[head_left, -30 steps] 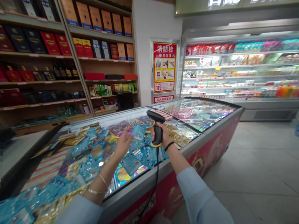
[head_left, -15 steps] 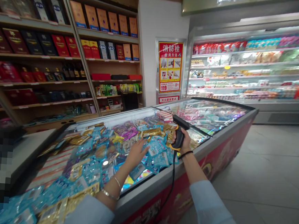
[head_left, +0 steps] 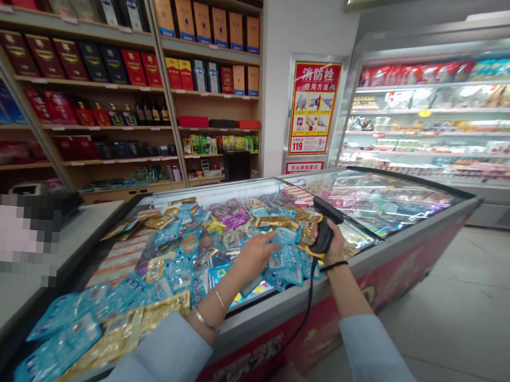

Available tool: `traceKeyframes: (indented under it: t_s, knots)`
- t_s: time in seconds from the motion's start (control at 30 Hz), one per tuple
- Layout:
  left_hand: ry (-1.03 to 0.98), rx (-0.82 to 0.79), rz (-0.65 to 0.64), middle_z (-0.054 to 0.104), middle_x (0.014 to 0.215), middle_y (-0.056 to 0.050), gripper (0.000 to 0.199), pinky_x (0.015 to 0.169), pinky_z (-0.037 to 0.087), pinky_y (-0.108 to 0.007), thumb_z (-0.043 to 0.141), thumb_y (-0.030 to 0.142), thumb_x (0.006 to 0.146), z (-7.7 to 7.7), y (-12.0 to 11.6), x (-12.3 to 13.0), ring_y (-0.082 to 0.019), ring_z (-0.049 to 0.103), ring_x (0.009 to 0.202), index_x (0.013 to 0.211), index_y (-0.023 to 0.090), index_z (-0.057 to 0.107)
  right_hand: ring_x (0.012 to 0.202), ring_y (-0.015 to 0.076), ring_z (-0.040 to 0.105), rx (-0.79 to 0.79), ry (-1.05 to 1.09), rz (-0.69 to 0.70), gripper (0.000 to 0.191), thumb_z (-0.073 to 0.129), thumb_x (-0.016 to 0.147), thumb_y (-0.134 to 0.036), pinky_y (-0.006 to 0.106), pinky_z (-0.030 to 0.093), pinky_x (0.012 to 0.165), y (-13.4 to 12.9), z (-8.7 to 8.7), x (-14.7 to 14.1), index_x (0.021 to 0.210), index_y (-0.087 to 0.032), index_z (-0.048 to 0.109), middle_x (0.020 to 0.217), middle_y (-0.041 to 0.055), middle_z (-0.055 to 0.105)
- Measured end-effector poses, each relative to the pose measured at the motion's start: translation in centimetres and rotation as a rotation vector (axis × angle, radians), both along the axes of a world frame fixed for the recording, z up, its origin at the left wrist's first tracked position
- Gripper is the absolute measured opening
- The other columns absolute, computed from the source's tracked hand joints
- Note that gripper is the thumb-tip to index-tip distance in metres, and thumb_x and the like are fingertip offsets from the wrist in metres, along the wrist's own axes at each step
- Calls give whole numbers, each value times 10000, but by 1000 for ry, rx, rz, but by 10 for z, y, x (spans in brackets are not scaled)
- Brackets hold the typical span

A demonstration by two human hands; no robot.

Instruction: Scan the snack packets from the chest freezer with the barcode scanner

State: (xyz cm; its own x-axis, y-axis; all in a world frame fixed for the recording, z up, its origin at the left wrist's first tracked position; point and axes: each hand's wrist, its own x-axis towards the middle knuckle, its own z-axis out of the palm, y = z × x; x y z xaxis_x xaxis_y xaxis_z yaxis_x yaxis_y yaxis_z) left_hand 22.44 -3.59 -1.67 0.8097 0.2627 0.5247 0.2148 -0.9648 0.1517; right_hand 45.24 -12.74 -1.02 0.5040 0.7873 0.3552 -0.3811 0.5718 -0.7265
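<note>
My right hand is wrapped round the handle of a black and yellow handheld scanner, whose cable hangs down over the freezer's front edge. Fingers apart, my left hand reaches over blue packets just left of the scanner; whether its fingertips touch them I cannot tell. Gold packets lie beyond that hand, with purple packets further left. More blue packets and long gold packets cover the near left part of the glass top.
The chest freezer stretches away to the right. A grey counter stands at the left, beside a blurred-out area. Shelves of boxes and a lit open fridge stand behind. A red poster hangs between them.
The view has turned left, so the scene sits further right. My left hand has moved slightly right over the packets, nearer the scanner. My right hand keeps its hold.
</note>
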Motion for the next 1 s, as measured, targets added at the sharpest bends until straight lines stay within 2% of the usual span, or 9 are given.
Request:
traceKeyframes:
  t_s: [0.07, 0.17, 0.23, 0.3, 0.43, 0.57, 0.83, 1.0]
  knots:
    - [48, 1, -72, 605, 1356, -54, 396, 1089, 418, -404, 418, 135, 934, 2, -5, -3, -191, 559, 1243, 1239, 268, 633, 389, 122, 474, -1, 1, 1, 291, 623, 726, -475, 224, 411, 357, -1, 0, -1, 841, -209, 605, 509, -31, 515]
    - [99, 1, -59, 576, 1392, -68, 366, 1115, 387, -433, 458, 330, 960, 5, -12, -7, -217, 525, 1289, 1281, 239, 608, 385, 122, 473, 6, 5, -3, 278, 629, 724, -462, 225, 407, 358, 0, -1, -2, 836, -209, 603, 504, -30, 512]
    - [143, 16, -48, 527, 1440, -77, 478, 1147, 338, -460, 491, 482, 932, 5, -14, -7, -240, 476, 1338, 1328, 225, 569, 383, 121, 469, 4, 9, -7, 274, 637, 717, -458, 226, 401, 359, 0, -1, -2, 830, -210, 599, 503, -30, 513]
    - [186, 36, -36, 486, 1474, -79, 561, 1161, 311, -473, 488, 546, 916, 5, -15, -4, -249, 438, 1371, 1377, 227, 521, 386, 122, 469, -3, 13, -13, 278, 641, 711, -462, 227, 393, 356, 0, 0, -3, 826, -214, 590, 506, -30, 517]
    - [221, 91, 27, 442, 1504, -70, 540, 1168, 289, -496, 449, 498, 949, 2, -14, 9, -253, 384, 1408, 1423, 240, 462, 381, 122, 455, -15, 21, -25, 297, 636, 695, -484, 231, 383, 348, -3, 4, -5, 821, -222, 576, 502, -38, 502]
    - [207, 127, 98, 461, 1492, -89, 472, 1166, 299, -475, 471, 392, 955, 4, -15, 17, -254, 400, 1397, 1389, 208, 500, 385, 124, 445, 1, -4, -62, 308, 624, 697, -501, 239, 376, 350, -5, 7, -6, 823, -224, 575, 501, -39, 482]
    - [77, 101, 58, 526, 1438, -99, 434, 1153, 328, -448, 514, 401, 933, 9, -19, 13, -248, 464, 1347, 1331, 231, 551, 404, 137, 420, 5, -56, -124, 316, 608, 700, -527, 266, 352, 369, -11, 9, -8, 822, -237, 577, 519, -32, 446]
    - [14, 89, 93, 530, 1432, -103, 418, 1175, 293, -433, 472, 395, 951, 11, -23, 11, -233, 445, 1360, 1316, 205, 547, 414, 139, 441, 44, -82, -96, 325, 625, 707, -531, 267, 372, 372, -15, 9, -11, 831, -232, 594, 523, -29, 455]
